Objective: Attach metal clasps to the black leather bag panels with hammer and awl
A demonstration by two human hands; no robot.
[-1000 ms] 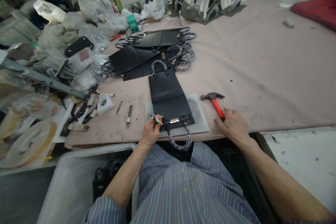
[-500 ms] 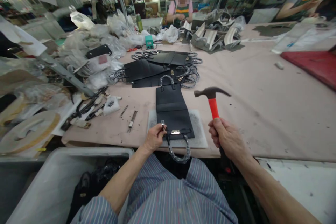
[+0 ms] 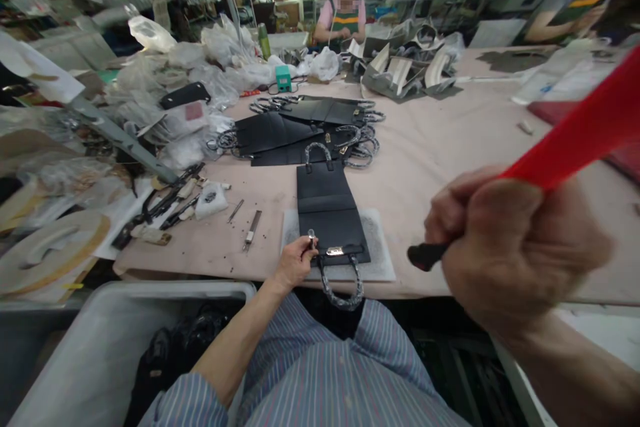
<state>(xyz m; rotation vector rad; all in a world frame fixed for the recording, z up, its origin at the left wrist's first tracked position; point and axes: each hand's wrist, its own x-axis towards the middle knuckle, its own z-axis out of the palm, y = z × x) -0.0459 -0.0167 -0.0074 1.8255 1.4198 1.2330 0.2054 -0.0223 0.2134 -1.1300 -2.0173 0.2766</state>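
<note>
While your right hand [image 3: 520, 247] sits close to the camera, blurred and closed tight around a hammer [image 3: 575, 127], the red handle runs up and out to the right, and its black butt end [image 3: 425, 255] pokes out below your fist. The hammer's head is out of view. Your left hand [image 3: 295, 263] is almost shut, pinching a small metal fitting [image 3: 311, 238] between thumb and finger; it is too small to tell exactly what it is. That fitting is held at the near end of a black leather bag panel [image 3: 325, 213], close to a metal clasp [image 3: 335, 251]. The panel lies flat on a grey pad [image 3: 380, 247] on a pale pink table [image 3: 450, 147], and its braided handle [image 3: 340, 287] hangs past the table's near edge. Two slim steel tools [image 3: 253, 230] lie left of the pad, more black bag panels [image 3: 280, 130] overlap farther up the table, and a white plastic bin [image 3: 125, 293] stands below your left arm
</note>
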